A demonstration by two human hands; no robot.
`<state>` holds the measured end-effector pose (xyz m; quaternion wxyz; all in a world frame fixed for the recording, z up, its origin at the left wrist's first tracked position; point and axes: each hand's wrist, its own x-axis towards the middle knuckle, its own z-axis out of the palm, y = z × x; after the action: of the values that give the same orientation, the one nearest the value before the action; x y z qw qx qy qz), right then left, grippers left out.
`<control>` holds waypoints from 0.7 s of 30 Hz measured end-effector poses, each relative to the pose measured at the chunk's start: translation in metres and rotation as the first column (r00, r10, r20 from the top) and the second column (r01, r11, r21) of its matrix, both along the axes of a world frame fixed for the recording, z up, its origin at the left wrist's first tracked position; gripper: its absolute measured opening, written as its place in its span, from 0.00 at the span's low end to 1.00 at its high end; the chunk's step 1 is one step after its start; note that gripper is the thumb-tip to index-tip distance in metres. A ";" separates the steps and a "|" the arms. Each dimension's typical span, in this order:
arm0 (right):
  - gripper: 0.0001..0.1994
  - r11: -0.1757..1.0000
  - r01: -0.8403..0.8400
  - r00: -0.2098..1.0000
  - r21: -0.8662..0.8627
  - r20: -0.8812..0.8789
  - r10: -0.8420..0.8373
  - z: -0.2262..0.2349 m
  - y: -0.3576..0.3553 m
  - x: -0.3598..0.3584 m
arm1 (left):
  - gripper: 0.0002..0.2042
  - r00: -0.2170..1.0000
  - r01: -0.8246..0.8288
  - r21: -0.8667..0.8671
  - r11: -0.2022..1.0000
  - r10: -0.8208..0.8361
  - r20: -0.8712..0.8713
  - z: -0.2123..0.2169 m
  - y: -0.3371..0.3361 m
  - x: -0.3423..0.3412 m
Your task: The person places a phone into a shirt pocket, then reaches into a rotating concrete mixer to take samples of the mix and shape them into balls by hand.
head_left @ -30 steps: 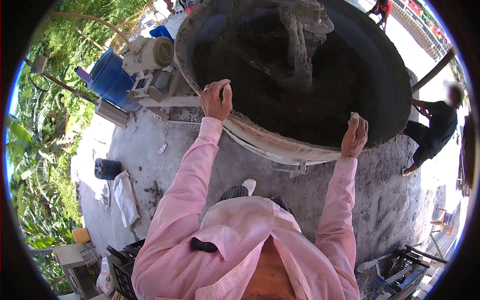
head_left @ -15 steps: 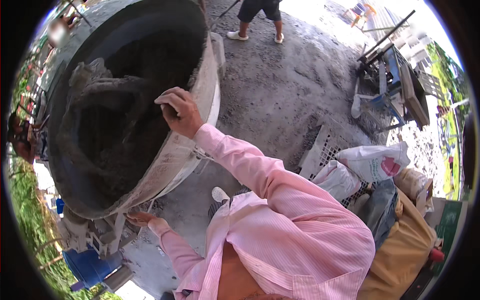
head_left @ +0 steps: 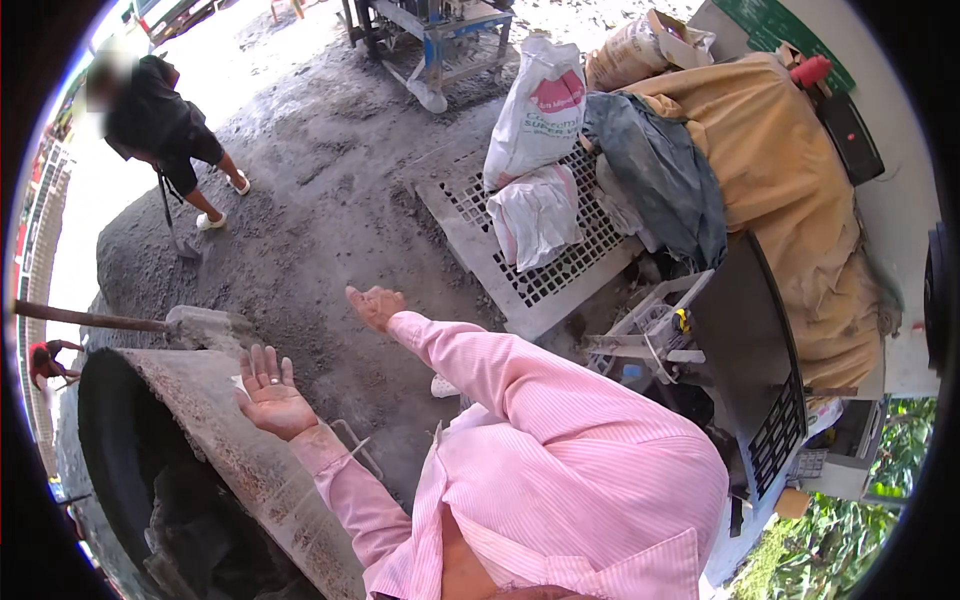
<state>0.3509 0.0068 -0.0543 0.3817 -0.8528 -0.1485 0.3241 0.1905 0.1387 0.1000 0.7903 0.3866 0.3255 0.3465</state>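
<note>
Down and to the left of both hands: the mixing drum point(head_left: 265, 480), pale and crusted on the outer wall, dark inside, cut off by the lower edge of the view. Long run of that wall on a slant, from upper left to lower right.

Clearly nearer to it, the left hand point(head_left: 275, 402): palm turned up, fingers spread, nothing seen in the grasp, just beside or above the outer wall. Cannot tell whether touching.

Farther off, up and to the right, the right hand point(head_left: 378, 306): fingers loosely bent, leading leftward, no object visible in them, apart from the drum and over the grey ground point(head_left: 330, 215).

Beyond the left fingertips, near the drum's upper end, a shovel point(head_left: 208, 326): blade toward the hands, long handle reaching away leftward, almost level. Closer to that blade as well, the left hand. Cannot tell whether leaning on the drum or lying on the ground.

Right of the right hand, a pale slotted pallet point(head_left: 470, 240) bearing white sacks point(head_left: 520, 150). At upper left, well apart from both hands, a co-worker point(head_left: 155, 115) in dark clothes.
</note>
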 end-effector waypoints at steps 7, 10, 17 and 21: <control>0.49 0.528 0.750 0.518 0.399 -0.850 -0.093 0.007 -0.040 -0.061 | 0.31 0.832 0.554 0.556 0.620 -0.444 -0.334 -0.092 -0.130 0.056; 0.53 0.205 0.852 0.513 0.481 -0.847 -0.144 -0.013 -0.077 -0.100 | 0.30 0.750 0.651 0.627 0.428 -0.491 -0.443 -0.157 -0.140 0.034; 0.32 0.407 0.894 0.416 0.186 -0.681 -0.603 -0.071 -0.229 -0.193 | 0.18 0.309 0.928 0.159 0.336 -0.462 -0.831 -0.371 -0.043 -0.142; 0.25 0.377 0.843 0.336 -0.385 -0.171 -0.926 -0.135 -0.353 -0.309 | 0.17 0.031 0.903 -0.247 0.350 -0.629 -0.777 -0.384 -0.037 -0.280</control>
<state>0.0423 -0.3464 -0.1888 0.4154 -0.7557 0.4527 0.2265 -0.0893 0.1019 -0.2842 0.5414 0.7238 0.3008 -0.3042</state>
